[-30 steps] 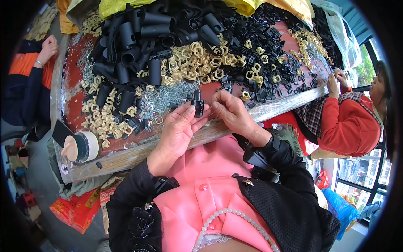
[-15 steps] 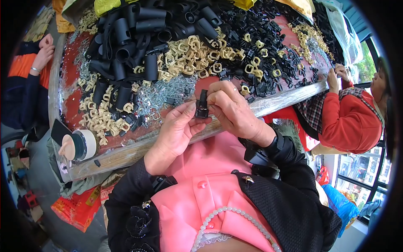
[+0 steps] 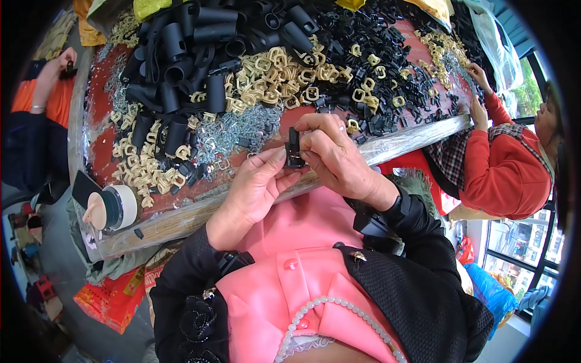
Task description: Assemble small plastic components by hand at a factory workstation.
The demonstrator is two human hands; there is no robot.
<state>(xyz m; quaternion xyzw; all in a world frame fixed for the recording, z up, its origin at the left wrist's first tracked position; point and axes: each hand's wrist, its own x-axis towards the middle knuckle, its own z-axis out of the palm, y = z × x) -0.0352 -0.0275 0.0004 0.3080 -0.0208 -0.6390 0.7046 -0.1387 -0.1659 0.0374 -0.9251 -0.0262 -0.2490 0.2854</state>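
Fingers on your left hand (image 3: 251, 190) are pinching a small black plastic piece (image 3: 294, 152) from the left, thumb against it, so they're basically closed on it in this head view. Your right hand (image 3: 342, 160) is gripping the same piece from the other side, fingers curled in tight, though you're hiding part of it behind them. You're holding it roughly upright, just above the near wooden edge of the table (image 3: 175, 225). Just beyond your left hand, loose silvery metal bits (image 3: 236, 133) are lying in a heap, with beige rings (image 3: 275, 75) and black tubes (image 3: 215, 94) piling up behind. Small black parts (image 3: 387, 75) are spreading out past your right hand. Over on the right, a co-worker in red sleeves (image 3: 499, 187) is reaching over the table too.
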